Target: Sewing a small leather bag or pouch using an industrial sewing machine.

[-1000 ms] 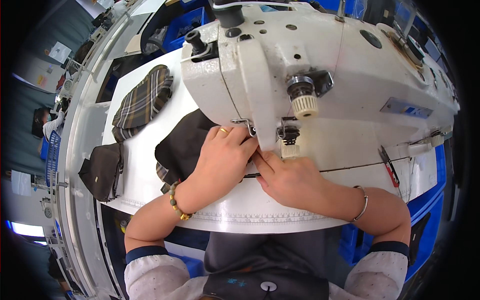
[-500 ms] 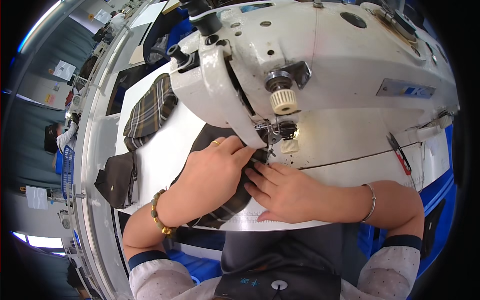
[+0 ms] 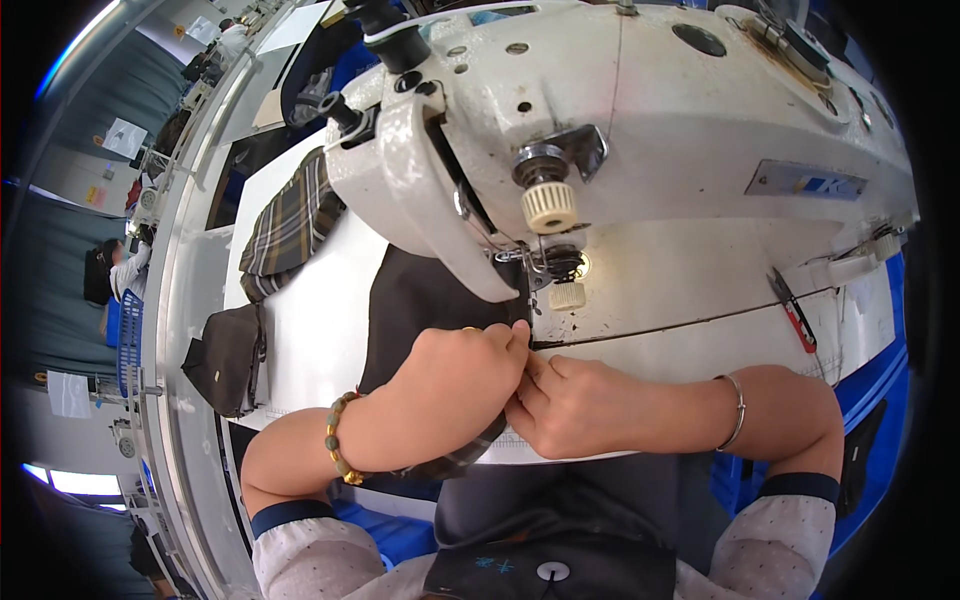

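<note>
A dark fabric piece (image 3: 405, 310) lies on the white table, its far right edge by the needle area of a white sewing machine (image 3: 640, 150). Plaid shows on the part hanging at the table's near edge. My left hand (image 3: 465, 375), with a beaded bracelet on the wrist, is closed in a pinch on the fabric's right edge. Against it, my right hand (image 3: 580, 400) has curled fingers pinching the same edge; a metal bangle is on that wrist. The fingertips of both hands meet just in front of the presser foot and partly hide the fabric.
A folded plaid piece (image 3: 295, 230) and a stack of dark cut pieces (image 3: 228, 360) lie at the left. Red-handled thread snips (image 3: 795, 312) rest on the table at the right. A metal rail (image 3: 180, 330) runs along the left, with other people and workstations beyond.
Both hands have moved nearer to me, away from the needle. My right fingers, spread flat on the fabric before, are now curled in. More dark fabric shows beside the machine head.
</note>
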